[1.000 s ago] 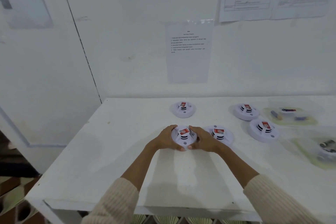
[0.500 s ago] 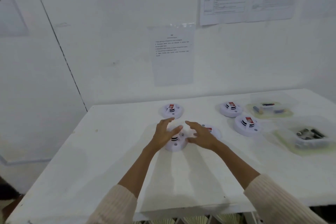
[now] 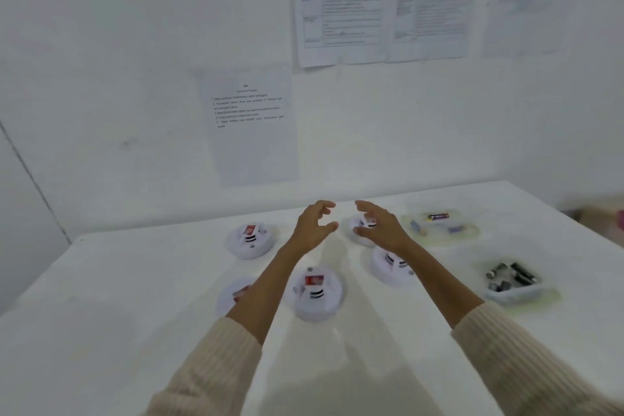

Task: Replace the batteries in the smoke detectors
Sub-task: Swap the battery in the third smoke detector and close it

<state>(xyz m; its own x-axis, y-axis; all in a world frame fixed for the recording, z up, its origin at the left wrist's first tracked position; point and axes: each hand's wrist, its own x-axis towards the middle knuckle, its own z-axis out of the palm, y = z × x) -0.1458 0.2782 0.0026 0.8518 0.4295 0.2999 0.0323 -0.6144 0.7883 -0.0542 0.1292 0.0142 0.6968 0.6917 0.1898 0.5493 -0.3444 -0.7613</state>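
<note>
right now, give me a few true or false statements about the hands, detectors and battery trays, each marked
1. The left hand grips a detector. False: it is open and holds nothing.
2. The right hand holds nothing. True.
3. Both trays sit on the table's left side. False: the far tray and near tray are on the right.
4. Five smoke detectors are on the table. True.

Both arms stretched forward; left grip [image 3: 312,229] and right grip [image 3: 383,230] raised, palms facing, fingers loosely curled
</note>
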